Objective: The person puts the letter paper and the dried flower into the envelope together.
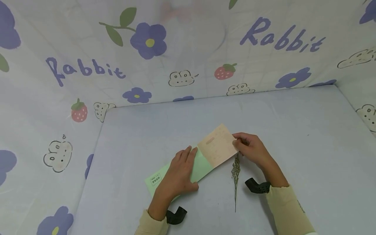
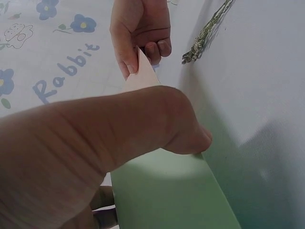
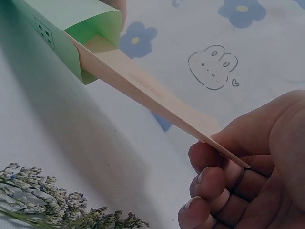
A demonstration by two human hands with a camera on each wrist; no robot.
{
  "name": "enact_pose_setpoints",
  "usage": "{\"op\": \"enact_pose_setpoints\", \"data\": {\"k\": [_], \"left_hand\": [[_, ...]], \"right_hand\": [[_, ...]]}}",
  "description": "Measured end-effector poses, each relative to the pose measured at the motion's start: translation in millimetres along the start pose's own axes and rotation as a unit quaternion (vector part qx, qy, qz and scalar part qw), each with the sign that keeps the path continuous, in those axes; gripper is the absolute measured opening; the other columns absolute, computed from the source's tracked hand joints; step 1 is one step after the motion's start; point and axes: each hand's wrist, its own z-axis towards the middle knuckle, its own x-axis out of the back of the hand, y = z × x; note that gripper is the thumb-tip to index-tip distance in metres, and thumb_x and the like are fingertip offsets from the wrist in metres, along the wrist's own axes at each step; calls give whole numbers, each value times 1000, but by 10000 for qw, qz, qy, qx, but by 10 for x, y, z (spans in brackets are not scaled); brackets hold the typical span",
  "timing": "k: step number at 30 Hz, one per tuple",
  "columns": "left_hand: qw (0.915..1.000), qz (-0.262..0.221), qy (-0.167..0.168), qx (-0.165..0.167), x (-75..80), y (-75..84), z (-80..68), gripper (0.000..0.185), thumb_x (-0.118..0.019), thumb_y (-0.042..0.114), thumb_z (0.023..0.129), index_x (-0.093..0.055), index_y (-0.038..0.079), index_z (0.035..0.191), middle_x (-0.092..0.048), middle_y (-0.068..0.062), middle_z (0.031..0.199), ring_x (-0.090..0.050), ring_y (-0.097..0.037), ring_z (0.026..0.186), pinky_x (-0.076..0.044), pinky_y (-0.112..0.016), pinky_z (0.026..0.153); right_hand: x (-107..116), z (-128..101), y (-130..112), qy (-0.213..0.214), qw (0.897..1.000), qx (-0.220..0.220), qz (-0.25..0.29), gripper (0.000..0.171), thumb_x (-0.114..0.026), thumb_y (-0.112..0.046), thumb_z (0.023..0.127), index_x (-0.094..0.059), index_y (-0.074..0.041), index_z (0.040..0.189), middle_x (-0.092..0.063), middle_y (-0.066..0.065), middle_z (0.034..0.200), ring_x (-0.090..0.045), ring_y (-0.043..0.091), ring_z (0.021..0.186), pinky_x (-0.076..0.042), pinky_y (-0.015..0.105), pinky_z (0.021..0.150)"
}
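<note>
My left hand (image 1: 180, 173) grips a light green paper sleeve (image 1: 202, 166), with the thumb on its near edge and the fingers over the top. Out of the sleeve's open right end sticks a flat beige booklet (image 1: 220, 143). Its outer corner is pinched between thumb and fingers of my right hand (image 1: 253, 150). The right wrist view shows the booklet (image 3: 143, 90) partly inside the sleeve (image 3: 93, 16), whose mouth bulges open. How far the booklet reaches inside is hidden.
A sprig of dried flowers (image 1: 236, 169) lies on the pale table cover (image 1: 129, 137), just below the right hand. A curtain (image 1: 199, 42) printed with flowers, strawberries and rabbits rises behind the table and along its sides. Black curved pieces (image 1: 177, 216) are worn at both wrists.
</note>
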Motion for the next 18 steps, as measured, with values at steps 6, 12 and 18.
{"op": "enact_pose_setpoints", "data": {"k": [6, 12, 18], "left_hand": [[10000, -29, 15, -7, 10, 5, 0, 104, -79, 21, 67, -28, 3, 156, -32, -19, 157, -33, -35, 140, -31, -48, 111], [10000, -40, 33, -23, 10, 4, -1, 104, -79, 21, 67, -28, 3, 156, -32, -19, 157, -33, -35, 139, -31, -49, 111], [10000, 1, 52, -66, 6, -3, -1, 103, -78, 21, 68, -28, 2, 156, -32, -19, 157, -34, -35, 139, -32, -49, 110]], "right_hand": [[2, 5, 2, -33, 10000, 33, -57, 36, -55, -12, 101, -59, 9, 131, -57, 10, 77, -51, 16, 62, -42, 31, 52], [0, 10, 2, -16, 10000, 12, -24, 35, -55, -12, 101, -60, 8, 130, -57, 10, 77, -51, 16, 62, -42, 31, 51], [-6, 8, 7, 4, 10000, 22, 3, 36, -56, -12, 101, -60, 9, 130, -58, 10, 79, -51, 16, 61, -42, 31, 51]]}}
